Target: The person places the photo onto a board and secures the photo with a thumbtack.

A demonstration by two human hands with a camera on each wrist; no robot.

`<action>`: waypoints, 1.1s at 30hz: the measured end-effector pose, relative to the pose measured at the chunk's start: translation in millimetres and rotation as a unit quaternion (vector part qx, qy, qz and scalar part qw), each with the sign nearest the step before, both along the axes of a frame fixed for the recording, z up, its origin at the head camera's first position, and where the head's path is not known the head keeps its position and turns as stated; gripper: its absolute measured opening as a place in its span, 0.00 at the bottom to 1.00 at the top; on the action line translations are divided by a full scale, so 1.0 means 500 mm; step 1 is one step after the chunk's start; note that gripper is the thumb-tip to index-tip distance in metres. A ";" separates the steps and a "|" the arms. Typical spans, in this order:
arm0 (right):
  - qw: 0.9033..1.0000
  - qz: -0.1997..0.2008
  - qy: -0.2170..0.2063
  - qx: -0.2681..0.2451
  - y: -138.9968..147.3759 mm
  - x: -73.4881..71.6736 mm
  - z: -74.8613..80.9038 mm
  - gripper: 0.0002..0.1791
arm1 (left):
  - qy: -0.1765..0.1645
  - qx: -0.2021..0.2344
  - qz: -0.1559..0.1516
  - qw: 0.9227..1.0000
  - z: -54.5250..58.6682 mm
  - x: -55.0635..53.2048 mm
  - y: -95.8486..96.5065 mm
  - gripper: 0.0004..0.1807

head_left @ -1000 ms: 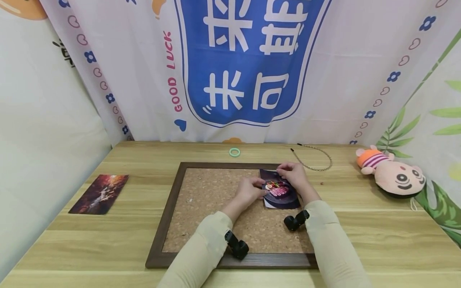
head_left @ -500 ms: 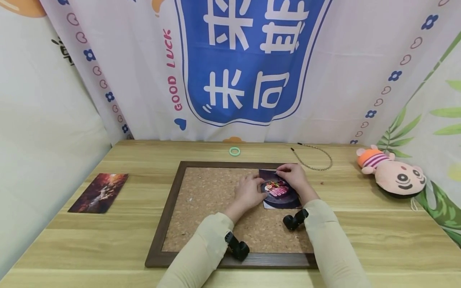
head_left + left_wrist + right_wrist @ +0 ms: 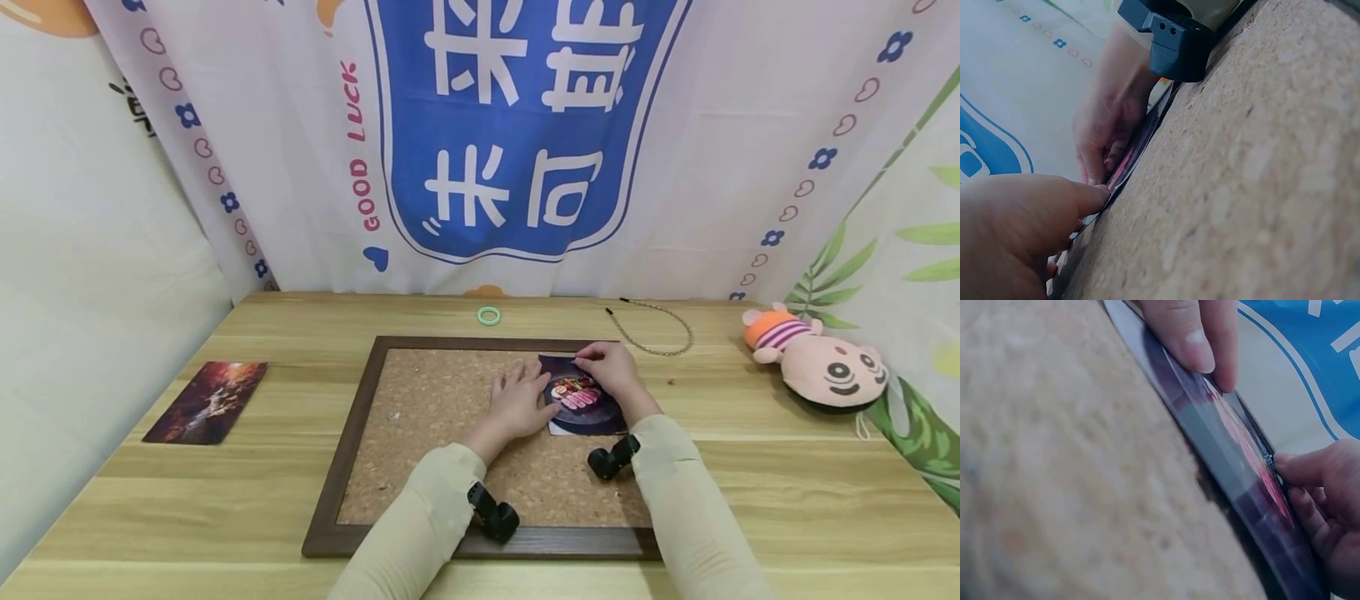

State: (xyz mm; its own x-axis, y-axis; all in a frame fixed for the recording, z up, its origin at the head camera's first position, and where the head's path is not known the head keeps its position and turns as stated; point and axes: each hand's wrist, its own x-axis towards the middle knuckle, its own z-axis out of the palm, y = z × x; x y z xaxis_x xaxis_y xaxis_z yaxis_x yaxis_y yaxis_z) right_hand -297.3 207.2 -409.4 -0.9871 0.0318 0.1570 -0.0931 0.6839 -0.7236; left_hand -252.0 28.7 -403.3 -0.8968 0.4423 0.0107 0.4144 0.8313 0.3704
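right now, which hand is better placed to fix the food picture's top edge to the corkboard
Likely the right hand: it pinches a small clear thing at the top edge of the food picture. The left hand has its thumb at the picture's left edge, perhaps better for steadying.

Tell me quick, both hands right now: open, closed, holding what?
Left hand: open, touching the food photo.
Right hand: closed, pinching a small shiny item at the food photo's far edge; can't tell what exactly.

Left hand: fingers spread at left edge of photo print. Right hand: digits pinched at its far edge. Both forearms extend forward.
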 end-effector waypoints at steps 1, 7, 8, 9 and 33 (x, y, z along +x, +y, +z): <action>1.000 -0.002 -0.001 0.002 -0.001 0.000 0.000 0.07 | 0.000 0.000 -0.001 1.000 0.000 0.000 0.000 0.30; 1.000 -0.009 -0.011 0.010 -0.003 -0.002 0.006 0.07 | -0.002 0.002 -0.001 1.000 0.001 -0.001 -0.001 0.31; 1.000 -0.009 -0.011 0.012 -0.004 -0.002 0.008 0.07 | -0.003 0.002 -0.001 1.000 0.002 0.000 -0.001 0.31; 1.000 -0.010 -0.011 0.015 -0.005 -0.002 0.009 0.07 | -0.004 0.003 0.000 1.000 0.003 0.000 -0.002 0.31; 1.000 0.004 0.013 0.006 -0.004 0.010 -0.003 0.08 | 0.005 0.009 0.003 1.000 -0.001 0.006 0.000 0.31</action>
State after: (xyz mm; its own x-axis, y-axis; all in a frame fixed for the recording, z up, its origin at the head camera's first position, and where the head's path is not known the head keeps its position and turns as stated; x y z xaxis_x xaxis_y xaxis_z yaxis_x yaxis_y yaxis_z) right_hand -292.3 205.0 -410.8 -0.9830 0.0228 0.1822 -0.1162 0.6911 -0.7133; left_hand -248.9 28.4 -404.1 -0.8992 0.4367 0.0273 0.4133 0.8272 0.3806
